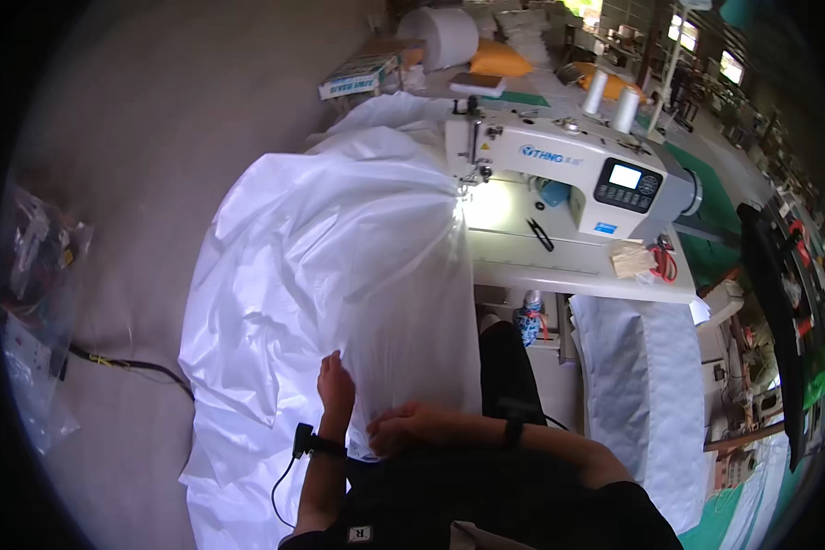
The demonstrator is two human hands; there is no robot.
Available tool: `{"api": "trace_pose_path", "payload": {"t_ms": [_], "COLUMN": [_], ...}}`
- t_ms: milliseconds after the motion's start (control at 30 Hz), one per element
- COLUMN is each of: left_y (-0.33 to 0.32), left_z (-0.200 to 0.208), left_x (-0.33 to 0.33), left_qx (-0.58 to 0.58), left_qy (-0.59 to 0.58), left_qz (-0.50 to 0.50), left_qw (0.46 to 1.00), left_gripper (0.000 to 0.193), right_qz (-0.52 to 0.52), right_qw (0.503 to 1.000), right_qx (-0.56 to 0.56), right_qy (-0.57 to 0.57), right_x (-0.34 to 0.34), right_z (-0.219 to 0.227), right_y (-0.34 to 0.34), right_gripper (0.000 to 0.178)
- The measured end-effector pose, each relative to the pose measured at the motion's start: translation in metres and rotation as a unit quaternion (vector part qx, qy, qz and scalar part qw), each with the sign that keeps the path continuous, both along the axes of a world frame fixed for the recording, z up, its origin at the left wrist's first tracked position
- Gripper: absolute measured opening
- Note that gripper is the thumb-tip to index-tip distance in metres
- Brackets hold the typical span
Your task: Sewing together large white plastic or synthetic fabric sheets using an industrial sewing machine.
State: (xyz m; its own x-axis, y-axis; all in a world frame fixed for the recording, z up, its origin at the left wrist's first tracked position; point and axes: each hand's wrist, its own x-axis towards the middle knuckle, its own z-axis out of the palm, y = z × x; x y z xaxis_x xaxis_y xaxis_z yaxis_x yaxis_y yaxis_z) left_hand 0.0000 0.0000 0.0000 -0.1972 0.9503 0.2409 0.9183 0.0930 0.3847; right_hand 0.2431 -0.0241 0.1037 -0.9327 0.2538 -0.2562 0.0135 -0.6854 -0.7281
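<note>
A large white sheet of thin, shiny material [284,238] drapes from the sewing machine [559,160] down toward my body, with its far part under the lit needle area. My left hand [336,387] rests on the creased sheet, its fingers stretched away from me; nothing shows between them. Closer to my body, my right hand [408,427] is closed at the near edge of the same sheet, with its fingertips partly hidden. Black thread snips [540,234] lie on the machine bed, right of the needle.
Red-handled scissors [663,264] and a tan piece [629,258] lie at the bed's right end. White thread cones [625,110] stand behind the machine. Folded white material [646,385] hangs below the table at right. A black cable [137,364] runs along the floor at left.
</note>
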Motion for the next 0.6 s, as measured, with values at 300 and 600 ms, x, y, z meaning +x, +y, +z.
{"api": "trace_pose_path", "payload": {"t_ms": [300,600], "left_y": [-0.084,-0.038], "left_z": [0.22,0.182], "left_x": [0.029,0.101], "left_qx": [-0.041,-0.007], "left_qy": [-0.002,-0.22], "left_qz": [-0.296,-0.589], "left_qw": [0.954,0.777], "left_gripper": [0.018,0.018], "right_qz": [-0.053,-0.006], "right_qw": [0.998,0.829], "right_qx": [0.027,0.548], "right_qy": [-0.037,-0.115], "right_x": [0.024,0.05], "right_z": [0.015,0.032], "right_y": [-0.019,-0.038], "right_gripper": [0.033,0.026]}}
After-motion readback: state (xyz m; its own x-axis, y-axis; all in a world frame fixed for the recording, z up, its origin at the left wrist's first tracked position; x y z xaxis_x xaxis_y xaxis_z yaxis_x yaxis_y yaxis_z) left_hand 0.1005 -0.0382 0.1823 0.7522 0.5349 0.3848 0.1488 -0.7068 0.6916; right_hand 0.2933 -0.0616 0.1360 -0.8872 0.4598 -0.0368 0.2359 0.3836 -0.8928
